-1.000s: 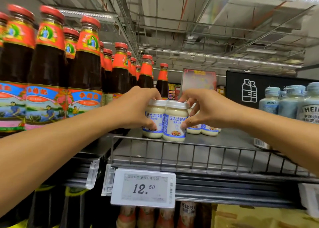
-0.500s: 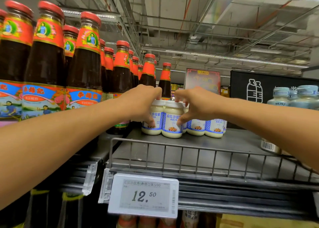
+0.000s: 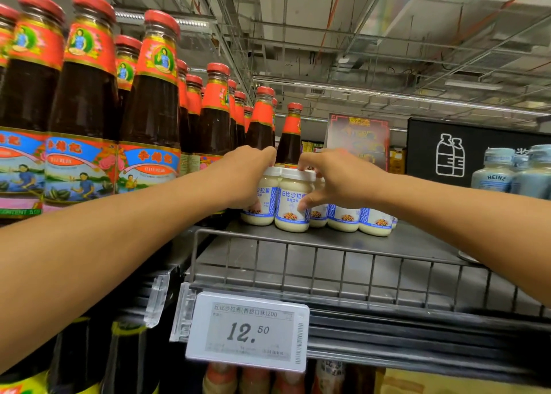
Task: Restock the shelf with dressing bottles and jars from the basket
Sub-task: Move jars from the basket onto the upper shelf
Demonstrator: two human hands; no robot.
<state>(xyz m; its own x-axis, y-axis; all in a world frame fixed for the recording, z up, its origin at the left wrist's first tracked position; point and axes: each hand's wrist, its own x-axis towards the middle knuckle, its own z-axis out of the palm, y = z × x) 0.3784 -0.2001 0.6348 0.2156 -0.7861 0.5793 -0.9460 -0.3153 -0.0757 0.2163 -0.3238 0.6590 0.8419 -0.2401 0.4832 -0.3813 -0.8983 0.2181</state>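
Two salad dressing jars (image 3: 275, 204) pushed deeper since a second ago, now flush against back row (image 3: 357, 217), frame centre. Left hand (image 3: 247, 178) wrapped on left jar; right hand (image 3: 334, 181) thumb and fingers pinching right jar. Placement near done; release next, probably.

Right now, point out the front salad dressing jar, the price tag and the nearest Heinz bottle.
front salad dressing jar (image 3: 293, 207): head view, label.
price tag (image 3: 247, 332): head view, screen.
Heinz bottle (image 3: 495, 174): head view, shoulder.
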